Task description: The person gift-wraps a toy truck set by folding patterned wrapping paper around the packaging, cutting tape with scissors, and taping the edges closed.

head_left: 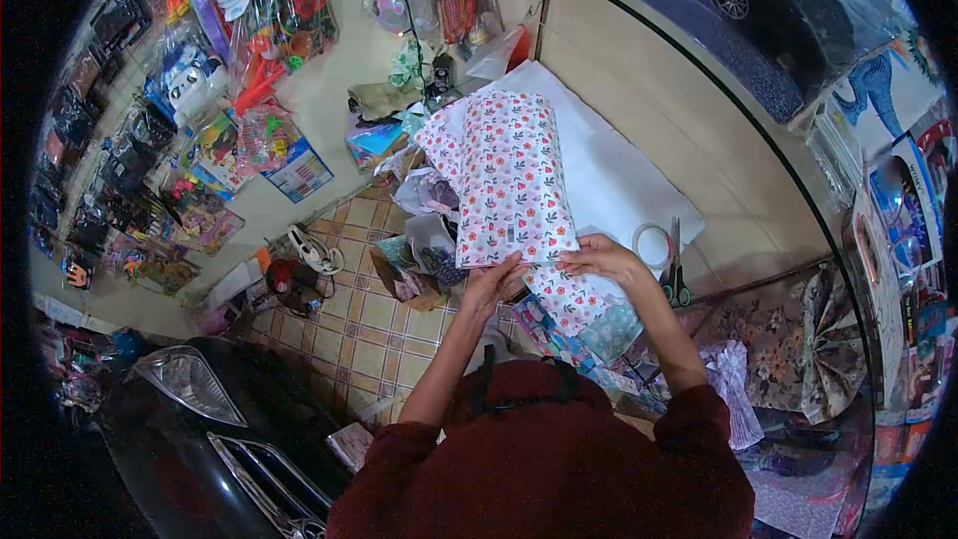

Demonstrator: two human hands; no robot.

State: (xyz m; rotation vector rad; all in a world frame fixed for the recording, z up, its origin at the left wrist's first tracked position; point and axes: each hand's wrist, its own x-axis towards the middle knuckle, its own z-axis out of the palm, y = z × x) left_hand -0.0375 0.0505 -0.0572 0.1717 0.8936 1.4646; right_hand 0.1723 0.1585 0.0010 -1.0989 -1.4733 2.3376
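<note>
White wrapping paper (511, 175) with pink and red flowers covers a long shape in front of me; whatever lies under it is hidden. At its near left corner my left hand (491, 284) is closed on the paper's edge, thumb on top. My right hand (607, 262) pinches the same edge near the right corner. More floral paper (569, 301) hangs below, between my hands. Just right of my right hand lie a roll of tape (652, 246) and black-handled scissors (677, 265), on or beside a large white sheet (624, 175).
A curved glass edge (758, 120) runs along the right, with boxed toys beyond it. Crumpled paper (424, 190) and an open carton (407, 279) sit to the left, near the tiled floor (354, 339). A black toy car (215, 439) stands at lower left.
</note>
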